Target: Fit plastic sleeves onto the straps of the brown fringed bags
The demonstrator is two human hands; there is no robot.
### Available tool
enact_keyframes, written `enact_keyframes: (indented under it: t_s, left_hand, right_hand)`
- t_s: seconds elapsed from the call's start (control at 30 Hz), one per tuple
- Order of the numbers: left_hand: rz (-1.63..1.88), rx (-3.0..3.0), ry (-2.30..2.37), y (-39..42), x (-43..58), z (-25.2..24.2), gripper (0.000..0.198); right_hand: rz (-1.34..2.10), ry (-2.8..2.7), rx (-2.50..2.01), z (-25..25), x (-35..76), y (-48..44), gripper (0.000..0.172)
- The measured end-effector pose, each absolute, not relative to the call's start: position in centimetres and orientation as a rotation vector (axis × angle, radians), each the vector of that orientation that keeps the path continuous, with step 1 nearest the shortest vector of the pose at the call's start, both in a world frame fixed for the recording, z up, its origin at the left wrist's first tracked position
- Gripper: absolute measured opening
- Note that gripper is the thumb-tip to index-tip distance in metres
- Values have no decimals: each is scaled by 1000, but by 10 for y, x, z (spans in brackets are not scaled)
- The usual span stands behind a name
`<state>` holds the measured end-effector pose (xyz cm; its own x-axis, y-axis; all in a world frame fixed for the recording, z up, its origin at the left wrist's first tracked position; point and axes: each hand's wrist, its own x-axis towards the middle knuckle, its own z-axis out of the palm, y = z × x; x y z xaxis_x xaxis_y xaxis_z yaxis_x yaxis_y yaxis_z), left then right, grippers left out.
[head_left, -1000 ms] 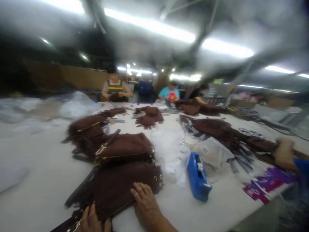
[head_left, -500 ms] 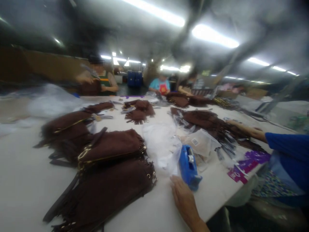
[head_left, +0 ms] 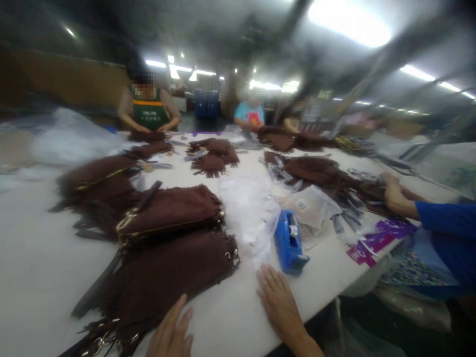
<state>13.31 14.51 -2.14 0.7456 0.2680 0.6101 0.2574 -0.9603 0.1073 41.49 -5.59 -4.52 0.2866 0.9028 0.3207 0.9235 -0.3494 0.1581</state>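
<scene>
My left hand (head_left: 171, 328) is at the bottom edge, fingers stretched out, beside or lightly against the near edge of a dark brown fringed handbag (head_left: 167, 277); whether it touches the bag I cannot tell. My right hand (head_left: 278, 302) lies flat on the white table (head_left: 223, 317) with its fingers extended, holding nothing. Just beyond its fingertips stands a blue tape dispenser (head_left: 288, 248). Behind the nearest bag, another brown bag (head_left: 171, 213) with a gold zip and a dark strap overlaps it. White plastic bags (head_left: 247, 208) lie between these bags and the dispenser.
More brown bags lie left (head_left: 96, 178), at centre (head_left: 215, 153) and right (head_left: 312, 171). A clear bag with a barcode label (head_left: 308, 208) and purple tags (head_left: 383, 240) are on the right. A co-worker's blue sleeve (head_left: 442, 223) reaches in there. Other people stand at the far side.
My left hand has come into view at the bottom. My right hand stays near the dispenser, fingers more spread. The co-worker at the far left has lowered their hands to the table.
</scene>
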Motion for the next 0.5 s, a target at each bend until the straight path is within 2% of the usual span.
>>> enact_keyframes:
  t_s: [0.1, 0.3, 0.5]
  left_hand:
    - [965, 2886, 328, 114, 175, -20, 29]
    - [619, 2556, 284, 77, 265, -14, 36]
    - [508, 2439, 646, 73, 346, -12, 14]
  right_hand:
    - [-561, -1679, -2460, -48, 416, -59, 47]
    - [-443, -1677, -2343, -47, 419, -64, 48]
    - [-383, -1307, -2248, -54, 411, -74, 50]
